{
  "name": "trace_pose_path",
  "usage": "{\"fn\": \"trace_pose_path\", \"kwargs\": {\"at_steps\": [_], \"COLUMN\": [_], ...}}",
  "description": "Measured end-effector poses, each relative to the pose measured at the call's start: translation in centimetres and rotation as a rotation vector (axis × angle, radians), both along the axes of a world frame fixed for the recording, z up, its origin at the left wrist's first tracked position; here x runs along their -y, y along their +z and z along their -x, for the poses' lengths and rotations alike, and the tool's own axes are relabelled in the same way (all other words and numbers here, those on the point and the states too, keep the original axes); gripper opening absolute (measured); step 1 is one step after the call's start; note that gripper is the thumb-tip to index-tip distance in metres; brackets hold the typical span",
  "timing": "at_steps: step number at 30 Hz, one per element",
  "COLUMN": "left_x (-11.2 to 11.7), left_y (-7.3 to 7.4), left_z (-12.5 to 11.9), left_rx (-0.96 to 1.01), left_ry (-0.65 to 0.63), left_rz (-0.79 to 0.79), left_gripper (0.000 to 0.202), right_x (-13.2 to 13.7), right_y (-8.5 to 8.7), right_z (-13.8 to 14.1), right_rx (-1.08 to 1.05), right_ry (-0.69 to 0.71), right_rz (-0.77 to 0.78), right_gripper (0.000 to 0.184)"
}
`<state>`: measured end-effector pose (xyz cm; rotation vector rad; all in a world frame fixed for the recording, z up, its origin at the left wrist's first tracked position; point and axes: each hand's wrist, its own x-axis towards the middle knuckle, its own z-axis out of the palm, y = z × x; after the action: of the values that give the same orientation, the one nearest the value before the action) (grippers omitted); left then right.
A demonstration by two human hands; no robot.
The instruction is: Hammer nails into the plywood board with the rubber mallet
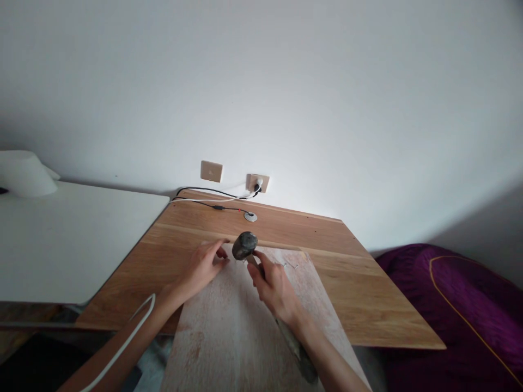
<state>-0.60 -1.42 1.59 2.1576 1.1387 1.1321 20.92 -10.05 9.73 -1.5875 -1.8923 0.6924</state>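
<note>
Head view: our right hand (pixel 273 286) grips a hammer (pixel 244 245) just below its dark head, over the far end of a pale board (pixel 229 337) on the wooden desk (pixel 368 294). Left of it, our left hand (pixel 202 268) rests on the board with its fingertips pinched narrow. We cannot tell whether they hold anything.

Wooden desk (pixel 368 305), white table (pixel 61 239) beside it, wall socket (pixel 257 182) with plugged cables (pixel 218 207), purple cushion (pixel 461 305) beside the desk
</note>
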Motion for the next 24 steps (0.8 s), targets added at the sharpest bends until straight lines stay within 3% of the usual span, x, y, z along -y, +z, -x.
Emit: {"fn": "trace_pose_path", "kwargs": {"at_steps": [4,9,12,20,24], "left_x": [0.1,-0.1,-0.4,0.2,0.3], "left_y": [0.1,-1.0,-1.6,0.1,-0.1], "left_z": [0.1,0.1,0.1,-0.1,0.0], "left_rx": [-0.007,0.017,0.024,-0.003,-0.005], "left_ry": [-0.026,-0.021,0.017,-0.014,-0.051], "left_rz": [0.025,-0.103,-0.154,-0.008,-0.017], "left_gripper": [0.039,0.059,0.057,0.039,0.043], "right_x": [0.3,0.1,-0.2,0.3,0.4], "right_y": [0.2,0.1,0.0,-0.7,-0.6], "right_z": [-0.5,0.8,1.5,-0.1,-0.1], "right_rx": [-0.018,0.017,0.122,0.065,0.038], "right_ry": [-0.016,0.032,0.083,0.000,0.002], "right_rz": [0.021,-0.044,-0.046,-0.051,-0.068], "right_gripper": [0.040,0.042,0.041,0.042,0.042]}}
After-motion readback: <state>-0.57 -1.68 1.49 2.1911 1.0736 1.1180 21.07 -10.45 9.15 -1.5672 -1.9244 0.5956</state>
